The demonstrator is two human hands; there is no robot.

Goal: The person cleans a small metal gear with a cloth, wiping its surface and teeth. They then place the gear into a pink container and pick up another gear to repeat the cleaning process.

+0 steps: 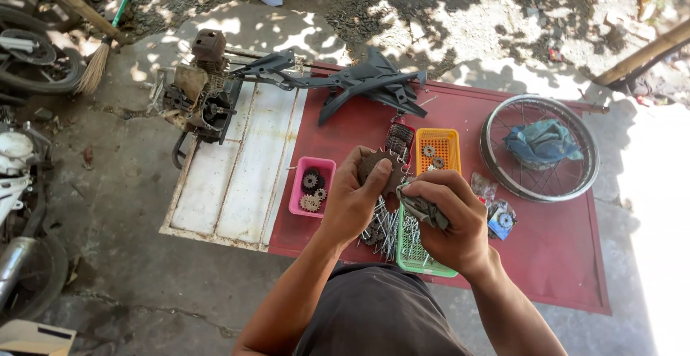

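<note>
Sprocket (381,170), a rusty toothed wheel, sits pinched in the left hand (353,201), held up over the near edge of the red tabletop (546,255). Right hand (449,219) is curled tight around a grey rag (420,209) that touches the sprocket. Under the hands lie a green basket (417,255) and a pile of nails (381,228). A pink tray (298,183) of small gears sits to the left. A spoked wheel (540,149) lies near the far right corner.
</note>
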